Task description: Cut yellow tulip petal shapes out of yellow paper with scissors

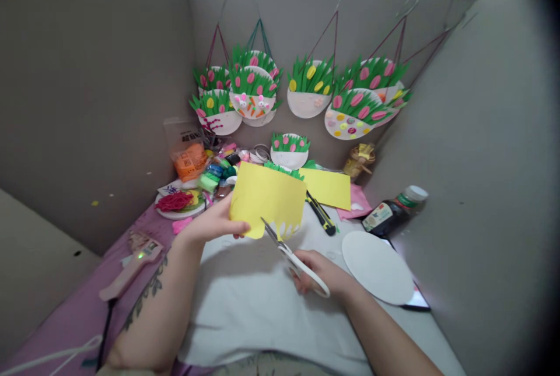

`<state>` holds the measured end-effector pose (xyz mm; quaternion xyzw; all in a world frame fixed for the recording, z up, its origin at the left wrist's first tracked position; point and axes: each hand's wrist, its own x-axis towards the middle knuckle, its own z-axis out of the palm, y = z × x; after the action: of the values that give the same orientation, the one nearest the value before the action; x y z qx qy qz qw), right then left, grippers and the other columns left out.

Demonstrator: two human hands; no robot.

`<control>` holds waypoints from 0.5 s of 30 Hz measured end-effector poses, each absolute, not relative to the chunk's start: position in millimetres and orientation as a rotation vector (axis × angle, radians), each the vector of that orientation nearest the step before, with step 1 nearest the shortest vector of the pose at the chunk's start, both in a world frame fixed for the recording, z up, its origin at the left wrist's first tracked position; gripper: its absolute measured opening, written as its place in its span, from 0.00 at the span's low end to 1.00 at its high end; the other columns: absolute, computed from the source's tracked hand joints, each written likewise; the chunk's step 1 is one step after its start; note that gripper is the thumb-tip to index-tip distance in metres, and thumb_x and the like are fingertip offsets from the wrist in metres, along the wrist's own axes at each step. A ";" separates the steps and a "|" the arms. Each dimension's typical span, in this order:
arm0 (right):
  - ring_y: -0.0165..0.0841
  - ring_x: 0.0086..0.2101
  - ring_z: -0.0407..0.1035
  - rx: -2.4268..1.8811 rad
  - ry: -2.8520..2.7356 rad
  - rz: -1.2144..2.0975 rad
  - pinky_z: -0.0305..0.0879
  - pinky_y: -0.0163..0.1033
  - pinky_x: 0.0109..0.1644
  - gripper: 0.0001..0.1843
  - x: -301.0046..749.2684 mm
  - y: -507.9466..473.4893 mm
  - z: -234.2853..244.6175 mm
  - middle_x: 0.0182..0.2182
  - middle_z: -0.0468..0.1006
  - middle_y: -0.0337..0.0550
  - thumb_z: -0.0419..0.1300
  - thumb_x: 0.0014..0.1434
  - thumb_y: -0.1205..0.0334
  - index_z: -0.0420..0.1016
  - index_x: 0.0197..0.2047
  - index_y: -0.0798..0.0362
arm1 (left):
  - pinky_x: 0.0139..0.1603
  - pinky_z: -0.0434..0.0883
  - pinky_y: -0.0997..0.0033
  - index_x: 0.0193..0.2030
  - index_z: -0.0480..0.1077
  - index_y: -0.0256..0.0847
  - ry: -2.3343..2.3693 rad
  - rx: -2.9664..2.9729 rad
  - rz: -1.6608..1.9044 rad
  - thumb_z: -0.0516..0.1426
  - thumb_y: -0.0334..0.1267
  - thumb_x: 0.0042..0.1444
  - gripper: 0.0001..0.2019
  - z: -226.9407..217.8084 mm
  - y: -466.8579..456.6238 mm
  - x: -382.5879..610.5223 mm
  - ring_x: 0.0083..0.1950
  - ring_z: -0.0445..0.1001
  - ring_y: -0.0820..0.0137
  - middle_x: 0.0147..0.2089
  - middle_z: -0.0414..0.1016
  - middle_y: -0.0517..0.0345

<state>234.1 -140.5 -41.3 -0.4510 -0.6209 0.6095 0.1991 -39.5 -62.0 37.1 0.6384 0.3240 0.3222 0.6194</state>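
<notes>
My left hand [213, 223] pinches the lower left corner of a yellow paper sheet [268, 197] and holds it up over the white cloth [245, 300]. Its bottom edge has small rounded shapes cut out. My right hand [321, 273] grips white-handled scissors [292, 256], whose blades point up-left into that bottom edge.
A second yellow sheet [327, 187] and a yellow-black utility knife [321, 214] lie behind. A white paper plate [377, 267] and a dark bottle [392, 208] sit at the right. A pink glue gun [131, 264] lies left. Craft supplies [205, 175] and several hanging tulip plates [306, 93] line the back wall.
</notes>
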 end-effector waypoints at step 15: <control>0.28 0.22 0.67 -1.261 -1.742 1.672 0.62 0.31 0.25 0.10 229.5 -140.5 -36.7 0.22 0.72 0.36 0.55 0.38 0.70 0.64 0.29 0.55 | 0.23 0.69 0.76 0.57 0.58 0.39 0.743 1.465 0.737 0.64 0.35 0.43 0.33 34.4 -61.1 -35.2 0.26 0.70 0.74 0.35 0.72 0.57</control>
<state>229.5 -140.5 -36.7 -0.4527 -0.6256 0.6006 0.2072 -35.2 -61.1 34.4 0.6374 0.3233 0.3207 0.6216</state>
